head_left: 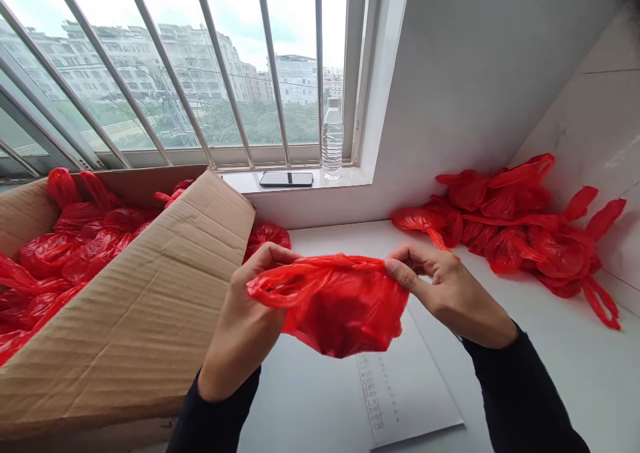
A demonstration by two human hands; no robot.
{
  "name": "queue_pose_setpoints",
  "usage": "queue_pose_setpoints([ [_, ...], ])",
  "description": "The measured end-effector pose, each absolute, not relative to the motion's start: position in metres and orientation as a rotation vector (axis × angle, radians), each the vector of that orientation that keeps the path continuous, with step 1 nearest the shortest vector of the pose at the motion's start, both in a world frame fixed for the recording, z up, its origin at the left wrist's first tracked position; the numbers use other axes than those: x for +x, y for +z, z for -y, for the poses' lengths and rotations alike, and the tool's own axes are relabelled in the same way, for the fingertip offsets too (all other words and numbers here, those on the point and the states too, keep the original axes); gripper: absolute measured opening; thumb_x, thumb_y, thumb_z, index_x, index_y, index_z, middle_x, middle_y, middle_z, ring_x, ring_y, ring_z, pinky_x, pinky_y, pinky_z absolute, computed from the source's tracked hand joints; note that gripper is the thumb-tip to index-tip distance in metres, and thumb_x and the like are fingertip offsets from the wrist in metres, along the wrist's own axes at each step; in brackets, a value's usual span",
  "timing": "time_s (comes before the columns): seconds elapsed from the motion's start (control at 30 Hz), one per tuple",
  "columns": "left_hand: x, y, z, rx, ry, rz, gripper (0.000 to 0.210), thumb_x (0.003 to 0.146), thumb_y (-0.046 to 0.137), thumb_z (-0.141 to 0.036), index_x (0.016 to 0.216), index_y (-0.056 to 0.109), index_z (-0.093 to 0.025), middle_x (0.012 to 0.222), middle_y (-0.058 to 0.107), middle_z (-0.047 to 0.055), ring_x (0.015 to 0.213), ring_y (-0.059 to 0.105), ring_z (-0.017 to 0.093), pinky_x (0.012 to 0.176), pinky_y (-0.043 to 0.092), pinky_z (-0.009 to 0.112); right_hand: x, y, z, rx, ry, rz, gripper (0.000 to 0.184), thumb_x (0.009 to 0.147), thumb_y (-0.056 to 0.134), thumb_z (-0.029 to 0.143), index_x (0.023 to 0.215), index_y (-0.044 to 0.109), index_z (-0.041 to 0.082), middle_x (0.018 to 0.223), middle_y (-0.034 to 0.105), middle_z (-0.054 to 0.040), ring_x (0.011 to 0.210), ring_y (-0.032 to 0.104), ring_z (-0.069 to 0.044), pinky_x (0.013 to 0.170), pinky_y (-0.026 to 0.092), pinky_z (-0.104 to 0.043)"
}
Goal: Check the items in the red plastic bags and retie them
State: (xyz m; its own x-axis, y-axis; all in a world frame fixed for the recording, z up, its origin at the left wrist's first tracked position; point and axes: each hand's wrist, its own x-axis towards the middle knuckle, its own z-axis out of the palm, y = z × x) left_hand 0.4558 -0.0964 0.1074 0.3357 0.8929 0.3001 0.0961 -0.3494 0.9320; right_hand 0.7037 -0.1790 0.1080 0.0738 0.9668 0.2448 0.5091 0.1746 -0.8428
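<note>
A red plastic bag (pixel 345 306) hangs between my two hands above the white table, its contents hidden by the film. My left hand (pixel 255 306) is closed on the bag's left side near a handle loop, with the fingertips partly behind the plastic. On the other side, my right hand (pixel 435 283) pinches the bag's upper right corner between thumb and fingers. Beneath the bag lies a sheet of paper (pixel 410 386) with small writing.
At the left stands a cardboard box (pixel 135 293) full of red bags (pixel 90 239). One more red bag (pixel 270 236) sits behind its corner. Several red bags (pixel 515 233) are heaped at the right by the wall. A phone (pixel 286 179) and water bottle (pixel 333 139) rest on the windowsill.
</note>
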Motion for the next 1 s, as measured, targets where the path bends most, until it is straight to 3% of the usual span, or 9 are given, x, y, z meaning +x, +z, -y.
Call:
queue_pose_setpoints([
  [0.13,0.457,0.108,0.096,1.611,1.183,-0.820,0.016,0.081,0.074,-0.026,0.094,0.065,-0.022,0.090,0.070,0.002,0.075,0.063,0.016,0.062,0.050,0.023,0.705,0.105,0.176,-1.458,0.637,1.496,0.033,0.097,0.055,0.054,0.087,0.061,0.023,0.082,0.061,0.0016,0.074,0.053,-0.015,0.063,0.038,-0.028],
  [0.23,0.467,0.108,0.101,1.618,1.088,-0.721,0.022,0.076,0.076,-0.019,0.095,0.064,-0.021,0.095,0.070,0.003,0.079,0.064,0.018,0.066,0.052,0.026,0.690,0.099,0.171,-1.451,0.777,1.529,0.034,0.093,0.059,0.058,0.099,0.063,0.024,0.074,0.058,0.0029,0.068,0.052,-0.015,0.062,0.040,-0.028],
  [0.33,0.471,0.105,0.100,1.569,1.118,-0.753,0.018,0.078,0.072,-0.016,0.093,0.064,-0.021,0.093,0.067,0.002,0.082,0.062,0.017,0.067,0.050,0.025,0.686,0.095,0.169,-1.466,0.797,1.552,0.031,0.094,0.060,0.055,0.097,0.063,0.024,0.070,0.054,0.0035,0.064,0.049,-0.014,0.058,0.039,-0.027],
  [0.5,0.465,0.105,0.093,1.373,1.233,-0.862,0.008,0.087,0.063,-0.027,0.088,0.058,-0.021,0.080,0.056,-0.003,0.069,0.049,0.010,0.058,0.038,0.021,0.704,0.098,0.171,-1.416,0.671,1.373,0.028,0.096,0.059,0.052,0.095,0.059,0.024,0.079,0.056,0.0026,0.070,0.050,-0.013,0.060,0.042,-0.024],
  [0.6,0.466,0.106,0.098,1.512,1.079,-0.809,0.007,0.092,0.055,-0.028,0.098,0.055,-0.027,0.080,0.052,-0.005,0.070,0.049,0.011,0.062,0.038,0.023,0.700,0.100,0.172,-1.360,0.658,1.326,0.027,0.098,0.056,0.051,0.094,0.057,0.024,0.080,0.056,0.0026,0.069,0.050,-0.013,0.060,0.043,-0.023],
  [0.7,0.473,0.106,0.105,1.800,0.893,-0.814,0.024,0.091,0.061,-0.039,0.113,0.055,-0.032,0.078,0.052,-0.006,0.074,0.052,0.013,0.072,0.042,0.028,0.688,0.101,0.173,-1.297,0.755,1.300,0.026,0.098,0.055,0.050,0.095,0.057,0.024,0.081,0.060,0.0018,0.069,0.055,-0.013,0.059,0.047,-0.022],
  [0.77,0.477,0.103,0.107,1.966,0.856,-0.831,0.025,0.088,0.067,-0.042,0.109,0.058,-0.031,0.072,0.049,-0.007,0.070,0.050,0.012,0.074,0.042,0.029,0.684,0.102,0.172,-1.294,0.815,1.265,0.027,0.097,0.057,0.051,0.096,0.058,0.024,0.081,0.062,0.0012,0.067,0.057,-0.013,0.057,0.048,-0.022],
  [0.93,0.485,0.094,0.106,2.083,0.870,-0.843,0.035,0.083,0.072,-0.045,0.112,0.061,-0.028,0.068,0.047,-0.007,0.065,0.048,0.012,0.065,0.041,0.028,0.690,0.102,0.171,-1.301,0.841,1.236,0.029,0.095,0.062,0.051,0.094,0.058,0.022,0.078,0.060,0.0014,0.064,0.055,-0.012,0.055,0.047,-0.021],
  [1.0,0.489,0.090,0.105,2.069,0.850,-0.874,0.023,0.087,0.068,-0.042,0.104,0.062,-0.027,0.065,0.047,-0.007,0.061,0.047,0.012,0.061,0.039,0.028,0.694,0.101,0.170,-1.281,0.857,1.279,0.028,0.094,0.063,0.049,0.094,0.059,0.022,0.080,0.060,0.0013,0.067,0.055,-0.012,0.058,0.048,-0.021],
])
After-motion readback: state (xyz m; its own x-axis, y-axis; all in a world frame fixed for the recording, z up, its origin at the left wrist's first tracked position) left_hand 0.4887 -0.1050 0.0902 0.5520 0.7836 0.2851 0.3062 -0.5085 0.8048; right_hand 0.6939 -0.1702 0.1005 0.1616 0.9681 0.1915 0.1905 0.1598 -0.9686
